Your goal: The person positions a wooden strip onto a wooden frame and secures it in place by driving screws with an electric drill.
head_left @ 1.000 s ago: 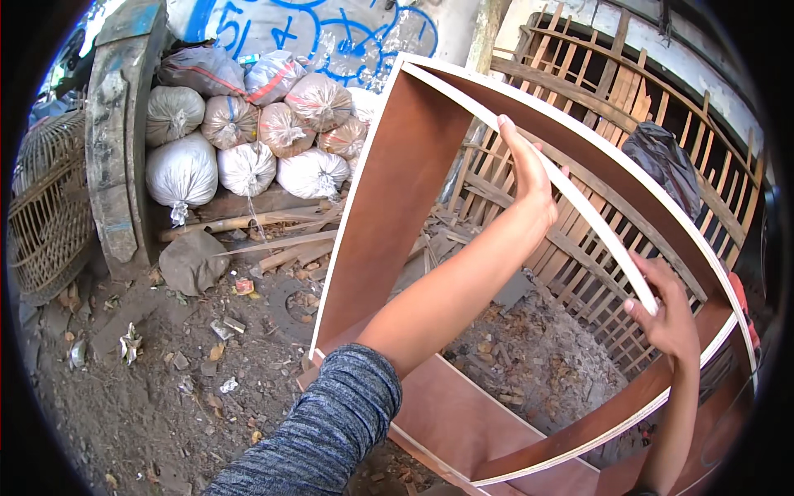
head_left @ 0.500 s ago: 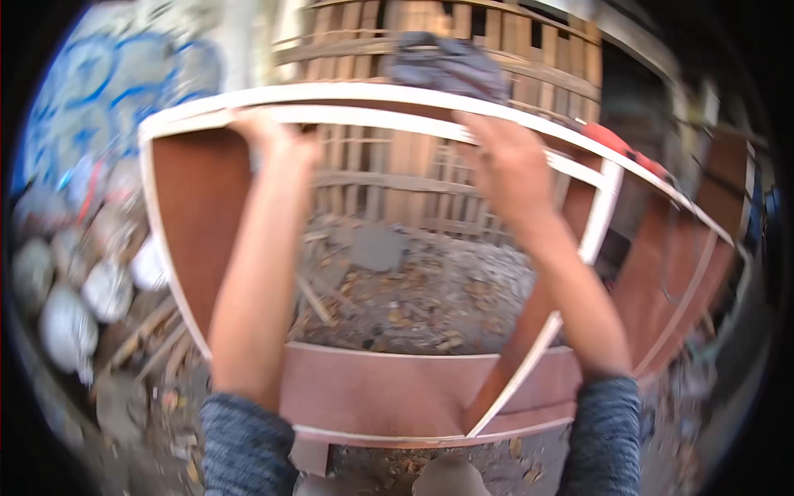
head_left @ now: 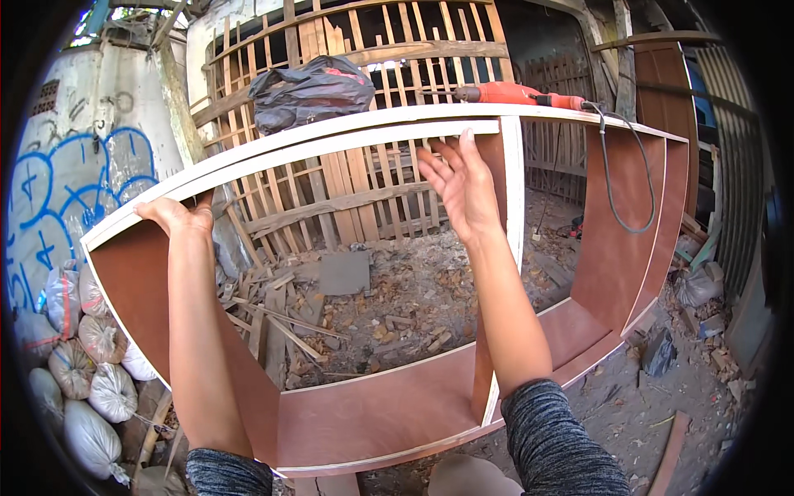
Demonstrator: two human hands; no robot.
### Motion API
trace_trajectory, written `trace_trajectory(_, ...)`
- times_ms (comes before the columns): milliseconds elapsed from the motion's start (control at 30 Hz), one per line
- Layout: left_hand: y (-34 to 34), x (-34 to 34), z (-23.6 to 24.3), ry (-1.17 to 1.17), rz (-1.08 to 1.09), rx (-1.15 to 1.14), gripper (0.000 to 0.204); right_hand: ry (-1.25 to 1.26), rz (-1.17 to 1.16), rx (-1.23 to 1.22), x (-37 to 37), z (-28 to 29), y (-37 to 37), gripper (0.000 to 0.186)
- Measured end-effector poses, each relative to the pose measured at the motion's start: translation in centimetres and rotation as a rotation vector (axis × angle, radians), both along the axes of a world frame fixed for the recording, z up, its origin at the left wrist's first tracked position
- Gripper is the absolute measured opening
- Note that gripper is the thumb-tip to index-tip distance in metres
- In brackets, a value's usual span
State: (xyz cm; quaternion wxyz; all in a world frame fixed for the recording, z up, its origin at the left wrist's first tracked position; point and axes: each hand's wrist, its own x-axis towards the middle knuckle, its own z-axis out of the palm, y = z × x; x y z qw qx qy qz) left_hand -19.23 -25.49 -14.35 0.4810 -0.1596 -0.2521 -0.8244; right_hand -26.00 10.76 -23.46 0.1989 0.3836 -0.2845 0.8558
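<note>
A large open cabinet frame of reddish-brown panels with white edges stands before me, its upright divider (head_left: 512, 198) right of the middle. Just under its top panel (head_left: 397, 114) runs a long white-edged strip (head_left: 331, 149), which ends beside the divider. My left hand (head_left: 184, 217) is closed round the strip's left part, thumb in front, and its other fingers are partly hidden behind. Near the strip's right end is my right hand (head_left: 463, 186), palm showing and fingers apart below the strip. Its thumb tip touches the strip's front edge.
On the cabinet top lie a black plastic bag (head_left: 310, 93) and a red corded drill (head_left: 513, 94), whose cable (head_left: 612, 182) hangs down inside. Filled sacks (head_left: 103, 388) crowd the left. Behind are a wooden slat wall (head_left: 331, 190) and debris-strewn ground (head_left: 397, 310).
The view has turned to the right, so the cabinet and bag sit further left. My right hand has turned from the strip's edge to palm showing, fingers spread. My left hand remains on the strip.
</note>
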Motion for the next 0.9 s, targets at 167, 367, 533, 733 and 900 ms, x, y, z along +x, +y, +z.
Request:
trace_trajectory(167, 0.6, 0.7, 0.2, 0.005, 0.044, 0.005, 0.097, -0.027, -0.017, -0.192, -2.1, 1.9, -1.4, 0.062)
trace_trajectory(367, 0.2, 0.6, 0.3, -0.054, 0.067, 0.002, 0.1, -0.005, -0.03, -0.261, -1.9, 2.1, -1.7, 0.059)
trace_trajectory(533, -0.6, 0.1, 0.1, -0.066, 0.087, 0.005, 0.102, -0.008, -0.028, -0.3, -1.9, 2.7, -1.7, 0.056)
trace_trajectory(733, -0.6, 0.0, 0.2, -0.114, 0.114, 0.005, 0.095, -0.029, -0.024, -0.329, -1.9, 2.9, -1.4, 0.046)
trace_trajectory(900, -0.6, 0.5, 0.4, -0.141, 0.121, 0.01, 0.094, -0.034, -0.017, -0.334, -1.9, 2.7, -1.0, 0.045)
